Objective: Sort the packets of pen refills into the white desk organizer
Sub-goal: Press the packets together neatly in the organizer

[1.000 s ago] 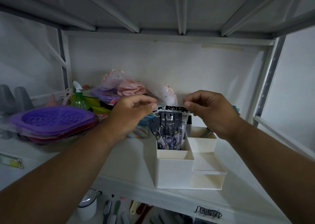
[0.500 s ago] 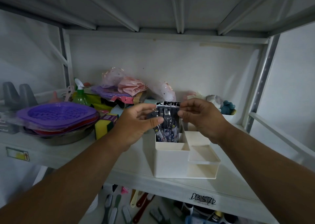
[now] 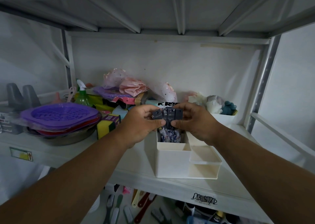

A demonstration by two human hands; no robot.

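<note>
Several dark refill packets (image 3: 167, 117), grey-tabbed with printed lower halves, stand in the tall rear compartment of the white organizer (image 3: 172, 162); we see left hand (image 3: 143, 121) and right hand (image 3: 194, 119) pinching their tops.

Free: shelf (image 3: 238, 186) right of organizer (image 3: 172, 162) | Blocked: sponge (image 3: 109, 123), purple baskets (image 3: 59, 116) left; plush toys (image 3: 216, 104) behind

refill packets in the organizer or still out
In: the refill packets stand upright in the white desk organizer's tall back compartment, tops sticking above its rim.
</note>
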